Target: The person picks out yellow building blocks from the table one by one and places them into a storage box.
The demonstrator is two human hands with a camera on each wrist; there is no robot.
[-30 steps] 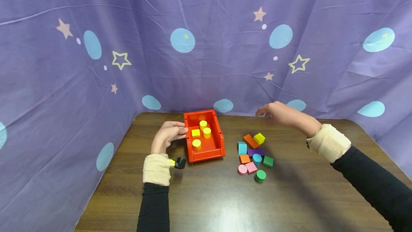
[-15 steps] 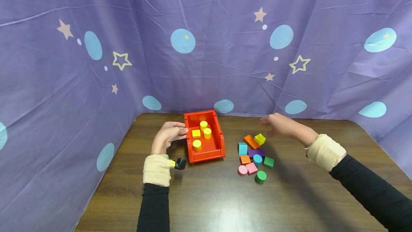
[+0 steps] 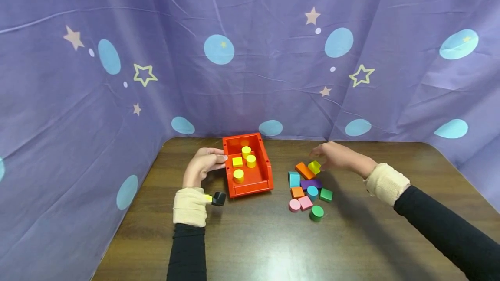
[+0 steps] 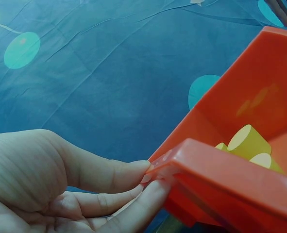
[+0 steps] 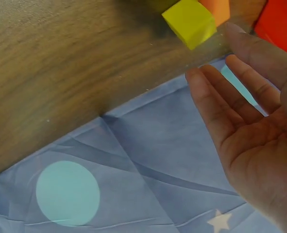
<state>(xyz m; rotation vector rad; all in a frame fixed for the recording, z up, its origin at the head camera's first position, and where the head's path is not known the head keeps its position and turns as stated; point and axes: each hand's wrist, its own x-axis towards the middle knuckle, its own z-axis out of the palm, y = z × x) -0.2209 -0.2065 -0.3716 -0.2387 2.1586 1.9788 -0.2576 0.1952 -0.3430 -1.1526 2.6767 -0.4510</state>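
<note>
A red open-fronted bin [image 3: 255,187] stands left of centre on the table, holding three yellow cylinders [image 3: 238,176] and a yellow block [image 3: 237,161]. My left hand [image 3: 204,164] pinches the bin's left wall between thumb and fingers, as the left wrist view shows up close. My right hand [image 3: 337,158] hovers just above and behind a yellow cube [image 3: 314,167], its fingers apart and nothing between them. In the right wrist view the yellow cube [image 5: 189,23] lies just beyond the fingertips [image 5: 194,75]. An orange rectangular block [image 3: 304,171] leans close beside the cube.
Several coloured blocks lie in a cluster right of the bin: light blue [image 3: 294,179], purple [image 3: 311,184], orange [image 3: 297,192], pink [image 3: 305,203] and green [image 3: 326,194]. Nearest the front is a green cylinder [image 3: 317,214]. A purple patterned curtain [image 3: 250,55] hangs behind the wooden table [image 3: 250,237].
My right hand has come down and closer to the yellow cube from behind it. The left hand and the bin have stayed in place.
</note>
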